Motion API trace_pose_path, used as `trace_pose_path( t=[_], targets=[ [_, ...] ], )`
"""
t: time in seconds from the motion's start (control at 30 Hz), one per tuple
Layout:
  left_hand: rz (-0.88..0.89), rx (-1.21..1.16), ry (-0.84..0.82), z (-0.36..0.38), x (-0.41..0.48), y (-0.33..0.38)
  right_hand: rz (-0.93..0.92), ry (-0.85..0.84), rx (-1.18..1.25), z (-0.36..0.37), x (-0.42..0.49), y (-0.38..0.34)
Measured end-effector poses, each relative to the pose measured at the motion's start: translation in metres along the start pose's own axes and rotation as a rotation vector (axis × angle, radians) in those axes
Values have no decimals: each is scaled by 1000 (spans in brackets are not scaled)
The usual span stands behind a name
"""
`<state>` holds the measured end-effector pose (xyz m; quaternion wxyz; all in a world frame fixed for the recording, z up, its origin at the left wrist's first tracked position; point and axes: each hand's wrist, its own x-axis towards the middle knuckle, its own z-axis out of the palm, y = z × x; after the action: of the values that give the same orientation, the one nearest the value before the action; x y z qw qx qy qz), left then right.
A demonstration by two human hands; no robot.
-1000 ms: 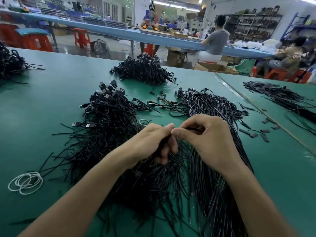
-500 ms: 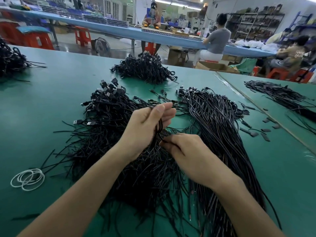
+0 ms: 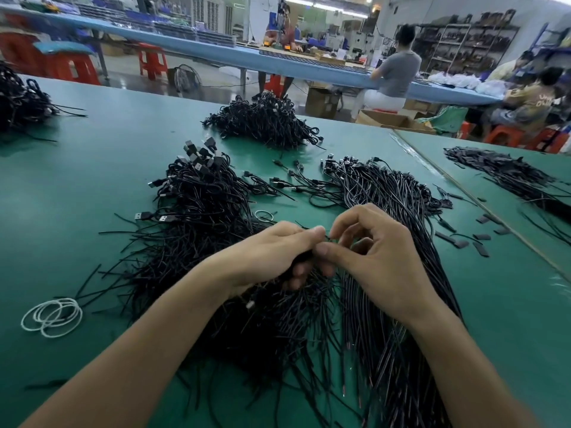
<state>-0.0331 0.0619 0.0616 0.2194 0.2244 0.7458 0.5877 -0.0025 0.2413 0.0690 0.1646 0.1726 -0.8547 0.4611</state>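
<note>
A big heap of thin black USB cables (image 3: 197, 208) spreads over the green table (image 3: 77, 186), plugs pointing away from me. A straighter batch of the same cables (image 3: 398, 217) runs along its right side. My left hand (image 3: 272, 254) grips a small bundle of cables above the heap, fingers curled round it. My right hand (image 3: 370, 254) meets it from the right, thumb and forefinger pinching a thin cable end at the left thumb tip.
White rubber bands (image 3: 52, 316) lie at the near left. Further cable piles sit at the back centre (image 3: 265, 125), far left (image 3: 21, 100) and on the right table (image 3: 506, 174). Small black sleeve pieces (image 3: 460, 242) are scattered right. People sit at benches behind.
My left hand, raised with a bundle half a second ago, has dropped back toward me. My right hand rose to meet it, fingertips joined again as one second ago.
</note>
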Motion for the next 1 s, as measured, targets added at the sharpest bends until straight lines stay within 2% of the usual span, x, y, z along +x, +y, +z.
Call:
trace_pose_path(
  t=[0.13,0.2,0.4,0.53,0.7,0.77,0.83,0.9,0.93,1.0],
  targets=[
    [-45,-238,-174,-3,-5,3,60,-177,195,-3,0,3],
    [-38,-359,-223,-6,-5,5,58,-207,259,-3,0,2],
    [-43,-448,-216,-11,-6,4,46,-249,259,-2,2,-3],
    [-61,-395,-138,-6,-4,4,58,-197,225,-2,1,-3],
    [-21,-171,106,1,2,0,8,-90,-30,0,1,-2],
    [-16,-246,155,5,5,-1,-18,-32,-79,3,1,-4],
    [-54,-468,100,6,5,1,-32,6,-70,8,2,-5],
    [-97,-638,-62,6,3,3,-32,19,-41,13,2,-8],
    [-122,-653,-113,5,2,4,-50,28,-40,14,3,-9],
    [-170,-585,-110,6,2,3,-79,49,-25,15,7,-12]
  ],
)
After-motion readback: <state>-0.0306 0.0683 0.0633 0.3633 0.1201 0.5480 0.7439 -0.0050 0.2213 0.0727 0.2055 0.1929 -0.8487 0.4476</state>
